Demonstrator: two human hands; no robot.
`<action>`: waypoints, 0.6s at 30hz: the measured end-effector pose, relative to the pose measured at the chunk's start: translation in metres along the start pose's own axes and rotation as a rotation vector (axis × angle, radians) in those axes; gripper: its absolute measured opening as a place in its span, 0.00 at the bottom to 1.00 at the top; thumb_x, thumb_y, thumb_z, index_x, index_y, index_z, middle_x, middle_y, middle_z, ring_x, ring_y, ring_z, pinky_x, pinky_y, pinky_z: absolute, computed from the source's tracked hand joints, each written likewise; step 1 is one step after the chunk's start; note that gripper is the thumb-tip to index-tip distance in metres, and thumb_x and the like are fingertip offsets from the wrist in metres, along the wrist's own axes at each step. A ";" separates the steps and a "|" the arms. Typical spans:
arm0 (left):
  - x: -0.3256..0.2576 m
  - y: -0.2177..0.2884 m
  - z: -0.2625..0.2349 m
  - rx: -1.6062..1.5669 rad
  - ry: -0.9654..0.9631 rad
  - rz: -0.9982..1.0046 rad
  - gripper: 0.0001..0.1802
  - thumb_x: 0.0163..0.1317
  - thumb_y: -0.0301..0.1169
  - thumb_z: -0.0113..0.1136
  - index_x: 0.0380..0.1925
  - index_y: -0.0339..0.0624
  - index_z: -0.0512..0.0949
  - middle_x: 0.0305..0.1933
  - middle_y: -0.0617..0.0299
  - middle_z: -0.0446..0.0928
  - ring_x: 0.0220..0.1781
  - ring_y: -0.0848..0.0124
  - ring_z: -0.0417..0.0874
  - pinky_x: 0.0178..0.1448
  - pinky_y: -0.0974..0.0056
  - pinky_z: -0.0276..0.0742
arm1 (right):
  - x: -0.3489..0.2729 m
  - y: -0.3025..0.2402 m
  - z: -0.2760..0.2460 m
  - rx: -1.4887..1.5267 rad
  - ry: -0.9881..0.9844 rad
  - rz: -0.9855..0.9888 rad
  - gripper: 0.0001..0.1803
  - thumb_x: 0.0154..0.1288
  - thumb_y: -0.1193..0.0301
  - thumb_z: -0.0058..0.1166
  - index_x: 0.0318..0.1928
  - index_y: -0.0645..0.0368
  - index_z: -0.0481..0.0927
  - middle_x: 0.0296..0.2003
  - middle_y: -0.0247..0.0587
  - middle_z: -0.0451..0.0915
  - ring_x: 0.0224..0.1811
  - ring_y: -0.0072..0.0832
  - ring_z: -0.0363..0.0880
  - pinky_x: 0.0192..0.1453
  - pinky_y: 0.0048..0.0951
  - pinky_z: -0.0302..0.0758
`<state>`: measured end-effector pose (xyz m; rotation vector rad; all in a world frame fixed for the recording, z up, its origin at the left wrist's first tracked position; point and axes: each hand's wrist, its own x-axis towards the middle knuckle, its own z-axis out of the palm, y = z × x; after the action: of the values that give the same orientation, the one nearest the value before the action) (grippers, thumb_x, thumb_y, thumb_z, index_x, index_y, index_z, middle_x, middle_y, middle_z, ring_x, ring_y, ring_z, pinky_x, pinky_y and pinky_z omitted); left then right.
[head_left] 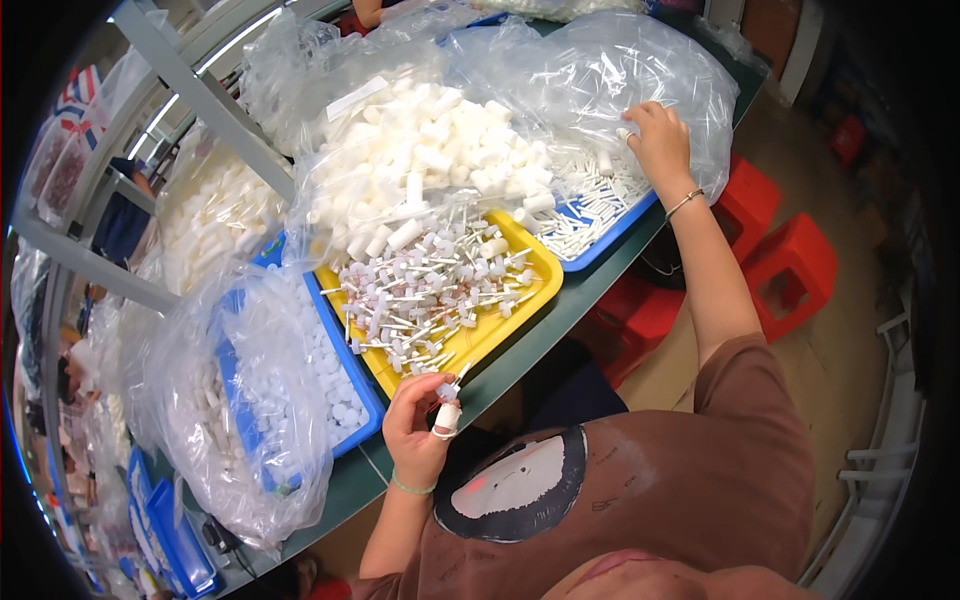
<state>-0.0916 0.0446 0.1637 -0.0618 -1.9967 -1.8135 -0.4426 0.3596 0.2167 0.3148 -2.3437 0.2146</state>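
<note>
My left hand [418,425] is closed in a pinch near the front edge of the yellow tray [545,277]. Between its fingertips is a small whitish plastic piece with a thin white stick [452,386] pointing up. A white wrap covers the thumb tip. Many similar stick pieces [425,285] are heaped in the yellow tray. Farther right, my right hand [662,145] hovers by a clear plastic bag [640,70], fingers loosely bent and apart, a white wrap on one digit. Nothing shows in its grasp. Below it, loose short white sticks [590,205] lie in a blue tray [615,238].
A big pile of cream foam-like cylinders [430,140] rises behind the yellow tray. Left of it, a blue tray [362,432] holds small white pieces, partly under plastic film [190,400]. Grey metal posts [215,95] stand far left. Red stools [790,275] sit beyond the green table's [525,355] right edge.
</note>
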 end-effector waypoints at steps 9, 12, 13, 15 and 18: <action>0.007 0.000 0.005 0.040 0.168 0.033 0.15 0.59 0.19 0.60 0.48 0.35 0.77 0.49 0.56 0.76 0.50 0.69 0.78 0.52 0.69 0.74 | 0.031 0.023 0.004 0.497 0.119 0.184 0.09 0.61 0.66 0.58 0.39 0.55 0.84 0.36 0.40 0.84 0.37 0.36 0.82 0.41 0.34 0.76; 0.016 0.007 0.003 0.290 0.161 0.081 0.16 0.59 0.20 0.60 0.48 0.36 0.77 0.49 0.56 0.76 0.49 0.68 0.77 0.52 0.69 0.73 | 0.069 0.036 0.002 0.492 0.182 0.214 0.10 0.62 0.64 0.59 0.40 0.56 0.85 0.30 0.39 0.83 0.31 0.30 0.79 0.38 0.31 0.74; 0.020 0.009 0.002 0.401 0.137 0.098 0.16 0.59 0.20 0.60 0.49 0.36 0.77 0.49 0.56 0.76 0.49 0.68 0.77 0.52 0.69 0.72 | 0.082 0.043 0.001 0.485 0.200 0.224 0.11 0.62 0.64 0.59 0.40 0.56 0.85 0.27 0.39 0.82 0.28 0.27 0.78 0.37 0.30 0.73; 0.026 0.009 0.003 0.551 0.100 0.153 0.18 0.58 0.21 0.60 0.50 0.37 0.77 0.49 0.54 0.77 0.45 0.66 0.77 0.48 0.67 0.74 | 0.105 0.054 -0.001 0.469 0.209 0.265 0.12 0.62 0.63 0.59 0.40 0.56 0.85 0.28 0.39 0.83 0.29 0.29 0.79 0.37 0.31 0.74; 0.029 0.000 0.009 0.627 0.094 0.177 0.17 0.59 0.20 0.59 0.50 0.37 0.77 0.50 0.53 0.77 0.45 0.64 0.78 0.46 0.65 0.77 | 0.112 0.054 0.003 0.391 0.276 0.212 0.10 0.62 0.64 0.59 0.39 0.55 0.84 0.32 0.39 0.83 0.33 0.33 0.80 0.39 0.33 0.75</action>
<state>-0.1201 0.0458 0.1737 0.0372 -2.3112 -1.0069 -0.5378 0.3925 0.2903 0.2065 -2.0482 0.7743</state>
